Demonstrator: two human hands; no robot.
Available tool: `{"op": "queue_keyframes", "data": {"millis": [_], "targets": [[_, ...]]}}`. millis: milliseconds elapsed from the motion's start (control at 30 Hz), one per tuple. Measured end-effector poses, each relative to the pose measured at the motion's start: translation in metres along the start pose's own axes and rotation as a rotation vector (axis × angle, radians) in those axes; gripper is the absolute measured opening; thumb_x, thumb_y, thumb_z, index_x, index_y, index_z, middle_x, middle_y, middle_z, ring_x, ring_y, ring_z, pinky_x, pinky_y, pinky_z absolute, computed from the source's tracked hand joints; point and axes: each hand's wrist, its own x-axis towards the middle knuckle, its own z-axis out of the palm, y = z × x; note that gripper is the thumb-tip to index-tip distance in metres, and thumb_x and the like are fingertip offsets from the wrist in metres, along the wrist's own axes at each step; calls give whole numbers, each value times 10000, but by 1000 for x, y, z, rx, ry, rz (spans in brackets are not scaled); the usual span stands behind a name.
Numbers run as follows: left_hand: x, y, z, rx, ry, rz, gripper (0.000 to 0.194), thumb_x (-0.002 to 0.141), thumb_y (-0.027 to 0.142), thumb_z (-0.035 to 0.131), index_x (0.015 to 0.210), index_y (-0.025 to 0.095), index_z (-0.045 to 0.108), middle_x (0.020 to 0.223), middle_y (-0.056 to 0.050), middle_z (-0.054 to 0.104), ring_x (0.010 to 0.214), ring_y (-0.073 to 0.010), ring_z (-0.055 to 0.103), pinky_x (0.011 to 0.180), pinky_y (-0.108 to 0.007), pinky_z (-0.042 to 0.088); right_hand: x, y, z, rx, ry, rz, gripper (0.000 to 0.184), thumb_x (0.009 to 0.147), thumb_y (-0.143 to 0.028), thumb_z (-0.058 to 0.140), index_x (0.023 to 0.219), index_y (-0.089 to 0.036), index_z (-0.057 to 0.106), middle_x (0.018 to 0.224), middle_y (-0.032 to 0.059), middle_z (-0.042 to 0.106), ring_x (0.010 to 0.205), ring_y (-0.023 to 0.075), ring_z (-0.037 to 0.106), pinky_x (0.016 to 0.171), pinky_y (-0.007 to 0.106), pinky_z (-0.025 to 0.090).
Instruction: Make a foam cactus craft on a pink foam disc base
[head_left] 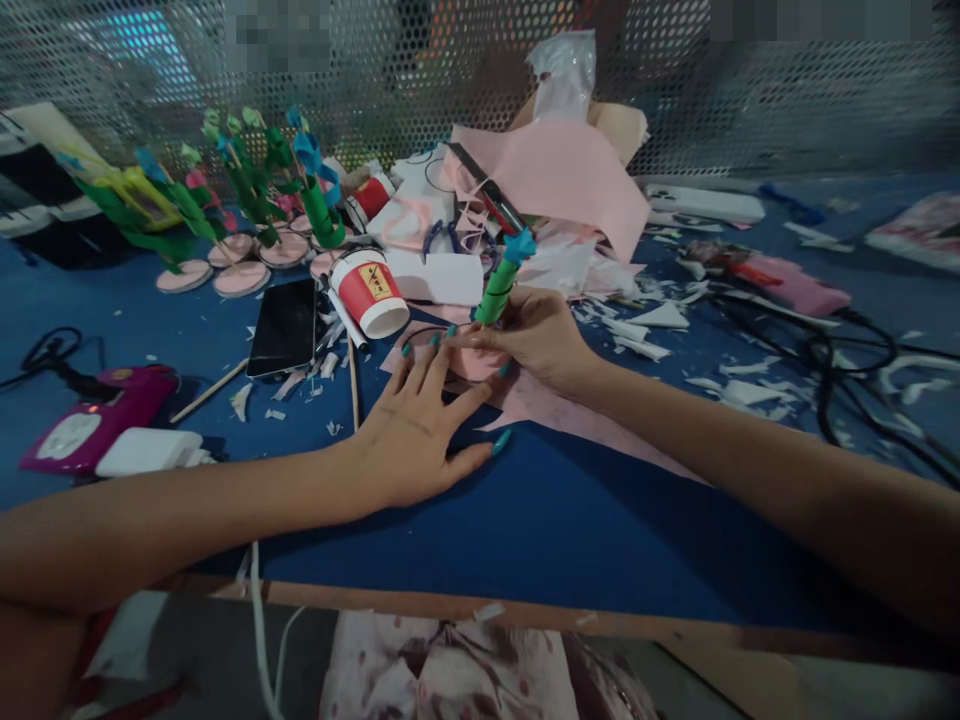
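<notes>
My left hand (420, 420) lies flat with fingers spread, its fingertips on a round pink base (476, 365) and the pink sheet (555, 415) under it. At the lower end of an upright paper flower (495, 290), with a green wrapped stem and blue top, my right hand (544, 335) is closed in a pinch. The stem stands over the pink base; my fingers hide where they meet. A red and white paper cup (369, 292) lies tipped just beyond my left hand.
Finished-looking paper flowers on pink discs (240, 278) stand at the back left. A black phone (283, 328), wooden sticks (354, 385) and a purple power adapter (105, 415) lie left. Right are paper scraps (645, 335), a pink glue gun (795, 280) and black cables (832, 370).
</notes>
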Motion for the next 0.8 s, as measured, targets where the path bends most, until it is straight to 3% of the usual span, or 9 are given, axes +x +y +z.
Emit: {"op": "queue_keyframes", "data": {"millis": [167, 433, 667, 800], "targets": [[0, 0, -1, -7, -17, -27, 621, 877, 532, 422, 1434, 286, 300, 1495, -153, 245, 1387, -413, 196, 1073, -631, 221, -3, -2, -5, 34, -66, -6, 360, 507, -439, 828, 744, -194, 714, 768, 29, 700, 699, 164, 636, 628, 304, 553], [-1, -1, 1, -24, 13, -3, 619, 874, 533, 432, 1426, 283, 308, 1528, -141, 193, 1399, -404, 175, 1077, -625, 225, -2, 0, -1, 115, 31, 124, 400, 366, -438, 871, 539, -184, 615, 557, -8, 624, 568, 149, 625, 592, 296, 557], [0, 0, 1, -24, 29, -1, 604, 869, 530, 445, 1404, 266, 351, 1525, -149, 205, 1396, -406, 186, 1072, -628, 231, -2, 0, 3, 9, 65, 55, 428, 437, -471, 848, 535, -190, 540, 553, 3, 600, 546, 145, 596, 558, 293, 534], [0, -1, 0, -12, 19, -12, 591, 867, 526, 453, 1390, 260, 380, 1522, -148, 211, 1394, -404, 195, 1082, -621, 221, -2, 1, 0, 1, 48, 22, 393, 449, -455, 848, 613, -192, 607, 670, 28, 656, 634, 161, 618, 559, 277, 528]]}}
